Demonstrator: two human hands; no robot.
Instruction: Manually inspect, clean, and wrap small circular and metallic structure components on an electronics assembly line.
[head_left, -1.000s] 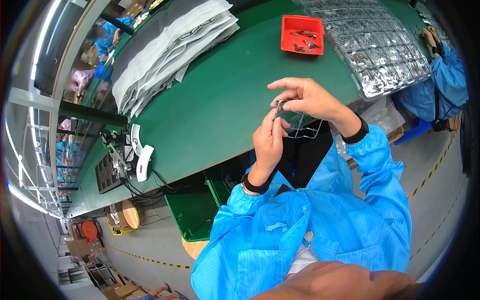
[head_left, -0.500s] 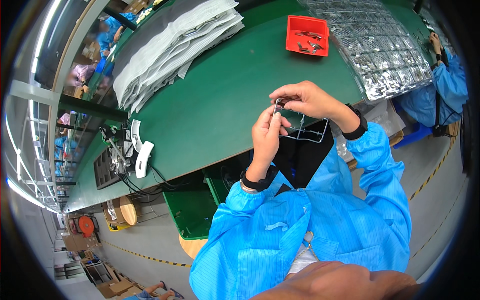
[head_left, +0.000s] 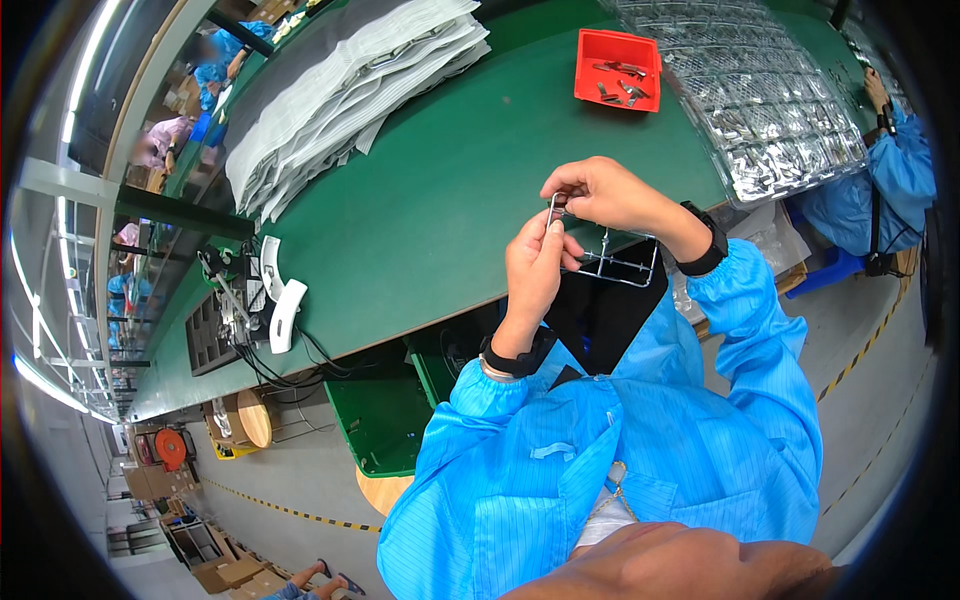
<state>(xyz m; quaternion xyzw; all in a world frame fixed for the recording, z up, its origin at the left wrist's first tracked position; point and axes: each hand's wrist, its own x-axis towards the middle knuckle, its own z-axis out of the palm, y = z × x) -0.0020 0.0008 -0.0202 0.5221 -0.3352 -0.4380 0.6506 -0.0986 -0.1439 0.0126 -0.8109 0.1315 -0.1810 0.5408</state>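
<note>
A thin silvery sprue frame [head_left: 630, 281] with cross bars hangs between my two hands, just off the near edge of the green table. My left hand [head_left: 535, 262] grips its left side, thumb and fingers pinched on the bar. Over the upper left corner, my right hand [head_left: 612, 193] is closed, its fingertips pressed at the frame near the left thumb. Whether a small part sits between those fingertips is hidden. Beyond the hands, a red bin [head_left: 617, 72] holds several small metal pieces.
Clear trays [head_left: 765, 120] filled with shiny parts lie at the right, beside a co-worker's blue sleeve [head_left: 895, 165]. A stack of white sheets [head_left: 350, 100] is at the far left. Left of me are a black fixture with cables [head_left: 235, 310], white curved pieces [head_left: 287, 316] and a green crate [head_left: 372, 425].
Both hands hold almost the same place on the frame. My right hand's fingers have curled slightly more at the corner, and its wrist has shifted a little.
</note>
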